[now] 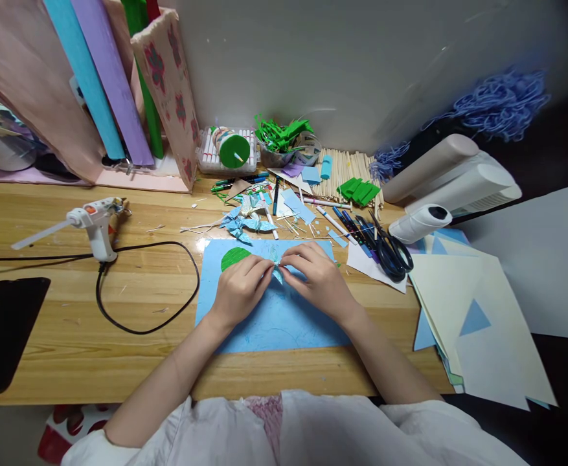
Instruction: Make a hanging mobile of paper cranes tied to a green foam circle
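Note:
Both my hands meet over a blue sheet (pixel 284 323) on the wooden desk. A small light-blue paper piece (pixel 277 274), bow-like in shape, is pinched between their fingertips. My left hand (pixel 239 288) is closed on its left side, thumb and forefinger together. From the right, my right hand (pixel 318 281) grips the same piece in a pinch. Part of the piece is hidden by the fingers. Beside my left hand lies a green paper disc (pixel 235 257), partly covered by it. Similar light-blue folded pieces (pixel 245 223) rest just beyond the sheet.
A white glue gun (pixel 100 226) with a looping black cable stands at left, near a black phone-like slab (pixel 6 336). Pens, paper scraps and black-handled scissors (pixel 393 255) lie behind and right. Stacked paper sheets (pixel 482 310) overhang the right edge. Wooden sticks (pixel 349 168) lie at the back.

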The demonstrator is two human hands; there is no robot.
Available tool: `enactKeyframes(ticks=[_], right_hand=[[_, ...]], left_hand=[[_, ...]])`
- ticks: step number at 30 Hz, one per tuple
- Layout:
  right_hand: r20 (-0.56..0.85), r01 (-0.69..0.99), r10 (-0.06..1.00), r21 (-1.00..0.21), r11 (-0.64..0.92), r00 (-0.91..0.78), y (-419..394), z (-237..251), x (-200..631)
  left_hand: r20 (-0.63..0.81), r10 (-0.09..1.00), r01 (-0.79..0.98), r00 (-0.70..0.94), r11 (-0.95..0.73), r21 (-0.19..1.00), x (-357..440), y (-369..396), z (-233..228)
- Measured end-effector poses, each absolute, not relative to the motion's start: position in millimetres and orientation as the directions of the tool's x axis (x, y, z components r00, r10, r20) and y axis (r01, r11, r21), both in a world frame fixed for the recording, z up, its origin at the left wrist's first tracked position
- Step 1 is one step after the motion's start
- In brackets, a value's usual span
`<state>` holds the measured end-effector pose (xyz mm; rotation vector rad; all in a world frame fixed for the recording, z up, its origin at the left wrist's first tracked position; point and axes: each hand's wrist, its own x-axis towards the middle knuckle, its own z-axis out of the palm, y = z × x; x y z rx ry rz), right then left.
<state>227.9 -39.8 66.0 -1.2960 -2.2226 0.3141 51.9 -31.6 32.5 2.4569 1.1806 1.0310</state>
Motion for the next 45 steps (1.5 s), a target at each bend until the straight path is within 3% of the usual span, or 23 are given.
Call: enactKeyframes(ticks=[37, 45], right_hand=[[0.335, 0.675, 0.799, -0.427, 0.602, -0.500, -33, 72, 227], [0.460, 0.613, 0.862, -0.624, 0.485, -0.214, -40, 84, 229]], left_hand=[[0.446, 0.818, 0.517, 0.364, -0.576, 0.634, 54, -33, 37], [0.425, 0.878, 0.527, 0.219, -0.474, 0.706, 25, -23, 62]])
